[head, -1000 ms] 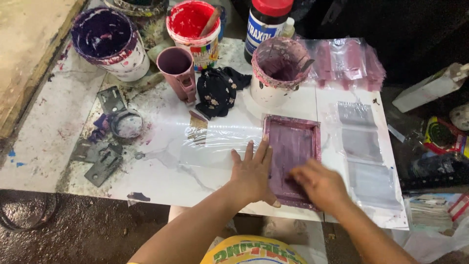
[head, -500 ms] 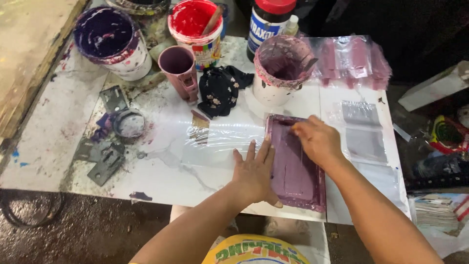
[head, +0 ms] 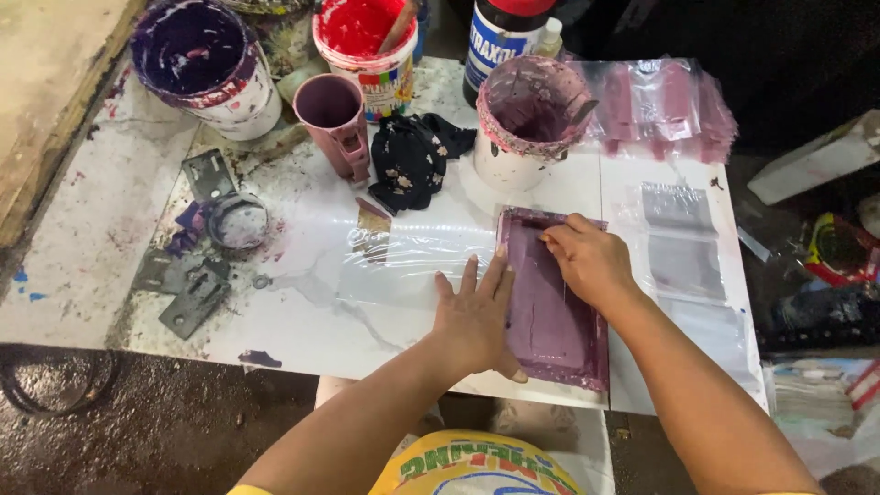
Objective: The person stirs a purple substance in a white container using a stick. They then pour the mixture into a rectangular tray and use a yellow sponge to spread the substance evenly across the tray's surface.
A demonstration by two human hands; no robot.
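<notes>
Purple screen frame [head: 555, 316] sits at 5 o'clock on the worktop [head: 302, 316], left hand [head: 477, 316] flat w/ fingers apart pinning its left edge, right hand [head: 587, 261] fingers together on top, looks stiff, light, prob ink-slick, so grip the rim.

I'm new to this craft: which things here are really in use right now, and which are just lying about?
In use: left hand and right hand, both on the purple printing frame; clear plastic sheet.

Lying about: red paint bucket, dark purple bucket, pink cup, black cloth, metal brackets.
</notes>
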